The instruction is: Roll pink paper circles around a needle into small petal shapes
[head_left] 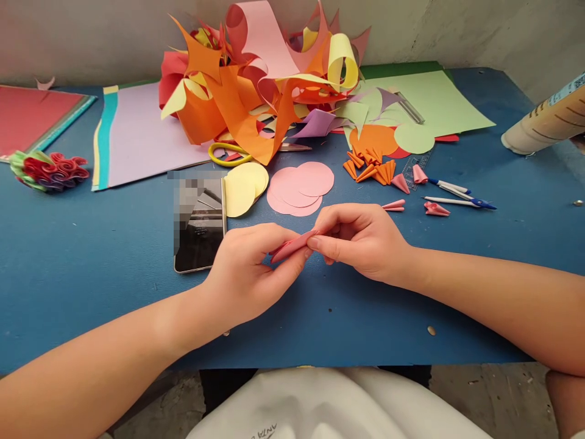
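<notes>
Between both hands is a pink paper cone, its narrow end toward the right. My left hand is closed around its wider end, while the thumb and fingertips of my right hand pinch the tip. Just beyond the hands lie overlapping pink paper circles and yellow paper circles. To the right are several orange paper cones in a heap. A few rolled pink paper cones rest near my right hand.
Curled paper scraps pile up at the back, with yellow-handled scissors beneath. A phone lies by my left hand. At right are a blue-and-white compass and a glue bottle. A paper flower cluster sits far left.
</notes>
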Action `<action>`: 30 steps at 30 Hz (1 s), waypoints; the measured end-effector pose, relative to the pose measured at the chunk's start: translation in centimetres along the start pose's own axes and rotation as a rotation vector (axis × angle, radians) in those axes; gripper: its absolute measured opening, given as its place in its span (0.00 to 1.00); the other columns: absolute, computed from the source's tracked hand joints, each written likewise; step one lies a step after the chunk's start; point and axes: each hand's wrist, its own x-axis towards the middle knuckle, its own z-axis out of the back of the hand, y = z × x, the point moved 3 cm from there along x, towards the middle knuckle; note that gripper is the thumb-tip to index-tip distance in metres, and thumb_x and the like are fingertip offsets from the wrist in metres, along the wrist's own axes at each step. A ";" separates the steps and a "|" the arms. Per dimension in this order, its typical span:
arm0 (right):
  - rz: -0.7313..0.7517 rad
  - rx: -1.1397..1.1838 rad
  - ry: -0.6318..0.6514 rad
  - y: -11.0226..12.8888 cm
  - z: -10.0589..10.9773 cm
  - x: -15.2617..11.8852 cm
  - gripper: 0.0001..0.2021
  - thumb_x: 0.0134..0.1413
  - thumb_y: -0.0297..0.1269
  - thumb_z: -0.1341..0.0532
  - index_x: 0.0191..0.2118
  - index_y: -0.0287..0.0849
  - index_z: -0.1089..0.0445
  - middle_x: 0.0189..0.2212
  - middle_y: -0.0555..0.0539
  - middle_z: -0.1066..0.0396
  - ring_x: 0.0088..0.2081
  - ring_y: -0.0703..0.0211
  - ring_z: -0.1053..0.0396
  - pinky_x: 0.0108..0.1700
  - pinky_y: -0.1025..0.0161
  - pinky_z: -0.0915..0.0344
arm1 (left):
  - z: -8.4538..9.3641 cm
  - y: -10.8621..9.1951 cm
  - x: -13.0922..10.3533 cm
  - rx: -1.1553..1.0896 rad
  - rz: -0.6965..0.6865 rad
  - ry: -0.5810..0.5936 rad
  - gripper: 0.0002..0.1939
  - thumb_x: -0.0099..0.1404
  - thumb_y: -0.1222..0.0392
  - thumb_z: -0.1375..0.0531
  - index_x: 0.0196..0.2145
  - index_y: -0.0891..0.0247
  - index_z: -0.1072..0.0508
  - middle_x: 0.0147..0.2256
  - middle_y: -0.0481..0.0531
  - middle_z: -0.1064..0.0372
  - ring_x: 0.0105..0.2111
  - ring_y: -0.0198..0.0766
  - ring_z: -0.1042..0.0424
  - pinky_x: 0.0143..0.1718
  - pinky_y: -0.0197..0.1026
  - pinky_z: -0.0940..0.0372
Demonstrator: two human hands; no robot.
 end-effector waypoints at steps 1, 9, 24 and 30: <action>0.000 -0.010 -0.010 0.0 0.0 0.0 0.07 0.51 0.27 0.25 0.32 0.37 0.23 0.26 0.51 0.26 0.25 0.68 0.31 0.26 0.71 0.33 | 0.0 0.0 0.0 0.010 0.008 -0.010 0.21 0.66 0.70 0.36 0.21 0.62 0.42 0.21 0.42 0.40 0.23 0.27 0.43 0.25 0.32 0.43; 0.109 -0.076 -0.024 0.5 0.1 0.1 0.04 0.54 0.25 0.31 0.31 0.38 0.23 0.24 0.52 0.28 0.25 0.68 0.32 0.27 0.70 0.34 | -0.3 0.3 0.2 -0.069 0.139 0.030 0.20 0.66 0.64 0.35 0.21 0.63 0.38 0.21 0.41 0.40 0.23 0.28 0.46 0.24 0.32 0.44; 0.132 -0.161 0.012 0.3 0.1 0.0 0.03 0.55 0.26 0.30 0.33 0.38 0.22 0.28 0.50 0.25 0.27 0.67 0.30 0.29 0.69 0.31 | -0.4 1.2 0.4 -0.334 0.426 0.156 0.15 0.64 0.56 0.32 0.24 0.64 0.29 0.20 0.43 0.36 0.22 0.29 0.41 0.22 0.33 0.45; 0.094 -0.106 0.010 0.3 0.1 -0.1 0.05 0.56 0.30 0.28 0.31 0.38 0.23 0.25 0.51 0.28 0.25 0.67 0.33 0.25 0.69 0.36 | -0.4 1.2 0.5 -0.341 0.413 0.146 0.12 0.63 0.58 0.32 0.26 0.64 0.26 0.20 0.43 0.36 0.22 0.30 0.40 0.21 0.33 0.45</action>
